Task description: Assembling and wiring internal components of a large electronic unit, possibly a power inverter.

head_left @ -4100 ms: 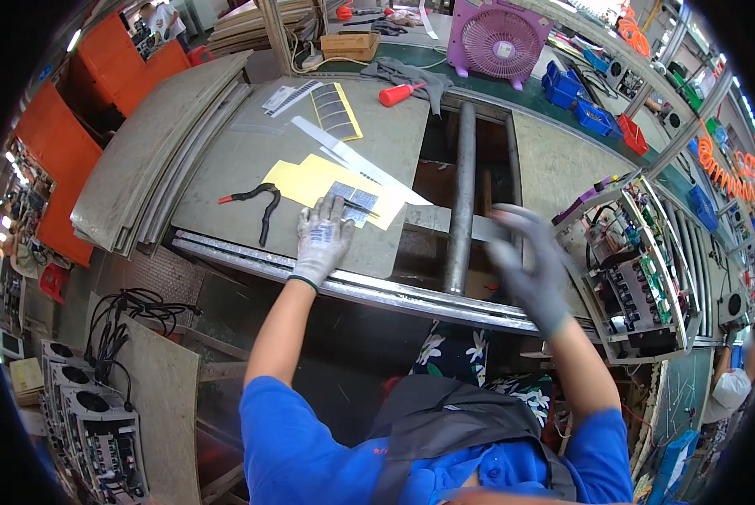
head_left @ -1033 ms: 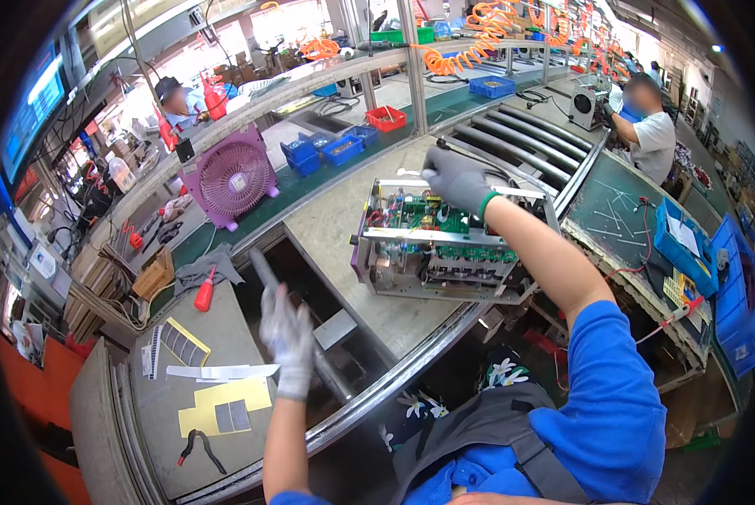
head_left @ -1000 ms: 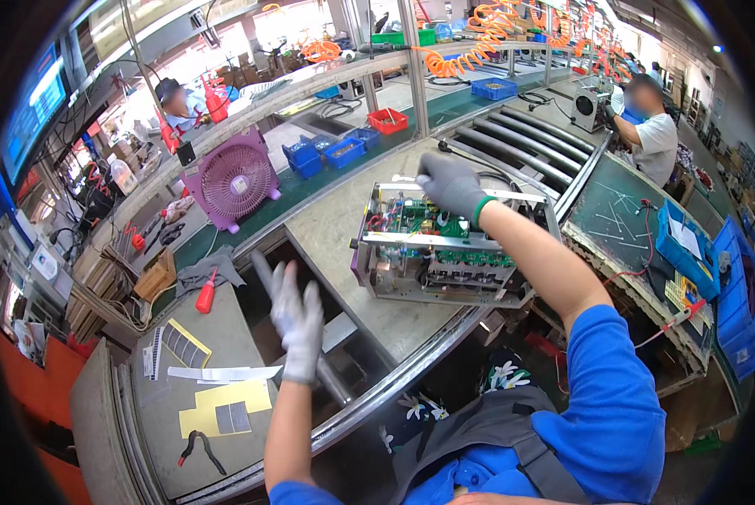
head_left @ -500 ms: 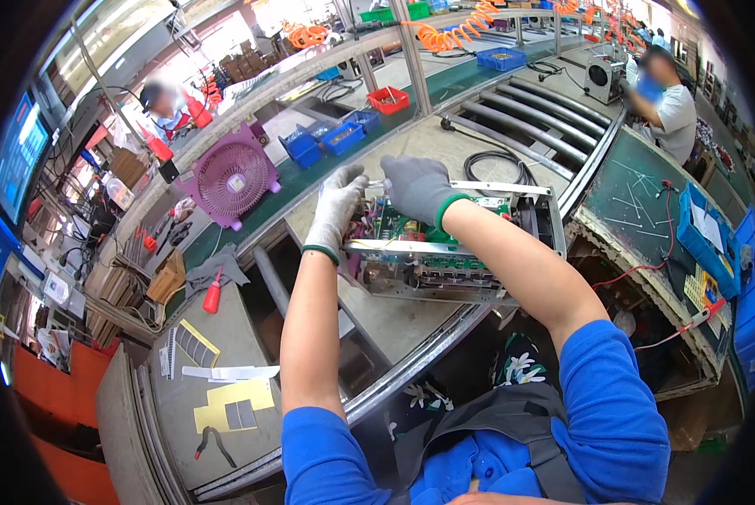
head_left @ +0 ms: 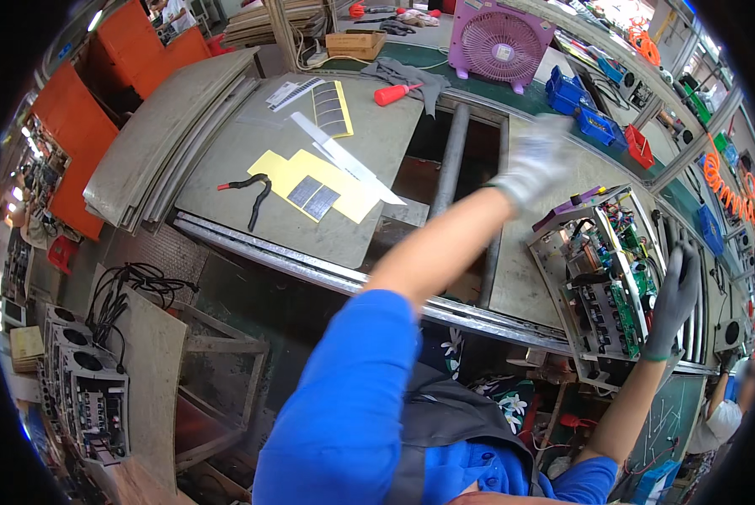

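My left hand (head_left: 539, 160), in a white glove with a green cuff, is over the conveyor, apart from the unit; motion blur hides its fingers. At right stands a metal-framed electronic unit (head_left: 600, 269) with green circuit boards, wires and a purple panel (head_left: 568, 209) at its far end. Alongside the unit's right side is my right hand (head_left: 677, 295), in a grey glove, its fingers stretched out against or close to the frame. Beyond my left hand stands a purple fan panel (head_left: 502, 49) with a round grille.
Yellow label sheets (head_left: 331, 187), white paper strips (head_left: 344, 156) and a black cable piece (head_left: 258, 189) lie on the board at left. A red bottle (head_left: 392, 94) rests near a grey cloth (head_left: 411, 76). Blue bins (head_left: 596, 126) and a red bin (head_left: 638, 146) line the far side. Stacked boards (head_left: 171, 143) stand left.
My view has turned left. My left hand has come off the unit and is moving away from it. My right hand has shifted from above the unit to its right side.
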